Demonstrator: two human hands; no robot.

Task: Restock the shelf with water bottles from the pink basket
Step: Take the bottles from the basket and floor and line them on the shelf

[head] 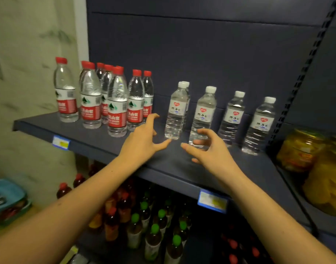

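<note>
- Nearest the camera: two bare forearms reach up and forward over the front edge of the dark blue metal shelf (182,162). All places below are given relative to this shelf.
- Under the shelf, on a lower level: dark drink bottles with green and red caps (155,228), blurred. Not part of the task.
- Left hand (144,138): above the shelf's front middle, fingers spread and loosely curved, thumb pointing right. It holds nothing.
- Right hand (211,149): just right of the left, fingers loosely curled, thumb pointing left. Its grip is empty; the fingers lie in front of a bottle's base, contact uncertain.
- The thumbs are near each other but apart.
- Mid-shelf: clear plastic water bottles with white caps and white labels (175,111), upright in a spaced line running right; one more seems to stand behind the leftmost.
- Key relation: the second white-capped bottle (201,115) stands directly beyond the right fingers, long axis vertical. The right hand is nearer to it; the left hand is nearer the leftmost white-capped bottle.
- Left part of the shelf: clear plastic water bottles with red caps and red labels (116,103), upright and clustered, reaching toward the back panel.
- Far right, on the neighbouring shelf section: yellow-filled jars (300,149), blurred.
- Pink basket: not in view.
- Judgement: both hands empty, so either a bottle was just set down or the line is about to be straightened; bare shelf remains between and in front of the bottles.
</note>
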